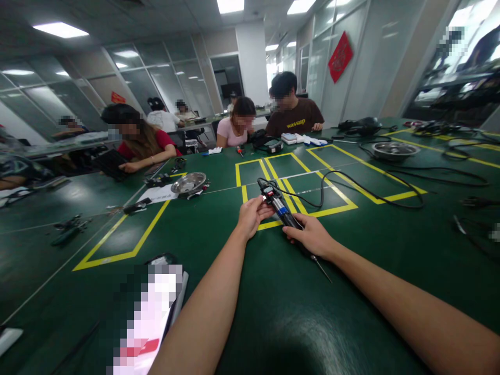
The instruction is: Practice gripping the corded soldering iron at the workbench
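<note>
A corded electric screwdriver (282, 209), black with a silver and blue band, lies slantwise between my hands above the green table. My right hand (312, 235) is closed around its black lower body. From below that hand a long thin bit (322, 269) points down to the right. My left hand (250, 214) is at the upper, cord end, with thumb and fingers against it; their exact hold is partly hidden. The black cord (322, 190) loops from that end and runs right over the table.
Yellow tape outlines (332, 213) mark the green table (219, 234). A metal bowl (189, 183) stands left, another metal bowl (395, 150) right. Black cables (441, 169) spread at right. A pixelated bright-screened device (152, 307) lies by my left forearm. Several people sit across the table.
</note>
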A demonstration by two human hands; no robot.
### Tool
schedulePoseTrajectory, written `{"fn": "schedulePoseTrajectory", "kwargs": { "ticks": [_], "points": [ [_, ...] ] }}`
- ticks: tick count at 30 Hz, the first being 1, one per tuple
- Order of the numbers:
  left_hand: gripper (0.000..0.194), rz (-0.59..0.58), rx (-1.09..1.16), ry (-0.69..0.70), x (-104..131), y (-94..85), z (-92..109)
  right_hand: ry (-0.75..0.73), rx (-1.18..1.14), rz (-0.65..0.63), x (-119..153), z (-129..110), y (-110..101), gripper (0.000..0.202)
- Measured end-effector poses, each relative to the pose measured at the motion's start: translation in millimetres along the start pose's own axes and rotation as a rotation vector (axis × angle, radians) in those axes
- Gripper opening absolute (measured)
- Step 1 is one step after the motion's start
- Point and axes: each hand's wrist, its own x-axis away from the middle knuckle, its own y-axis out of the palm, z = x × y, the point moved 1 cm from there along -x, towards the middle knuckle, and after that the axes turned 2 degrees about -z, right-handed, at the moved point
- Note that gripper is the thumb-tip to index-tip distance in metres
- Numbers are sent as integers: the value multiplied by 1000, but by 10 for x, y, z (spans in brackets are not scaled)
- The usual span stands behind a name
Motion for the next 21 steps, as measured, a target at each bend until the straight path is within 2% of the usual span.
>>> {"fn": "schedulePoseTrajectory", "kwargs": {
  "ticks": [13,19,21],
  "points": [
    [13,56,52,-27,-22,-6,-10,-1,-148,-9,-11,19,13,36],
    [27,27,48,-40,-16,11,-6,-2,-52,-1,-11,57,5,36],
    [27,20,32,-38,-14,10,-3,0,-38,-4,-9,56,1,37]
  ]
}}
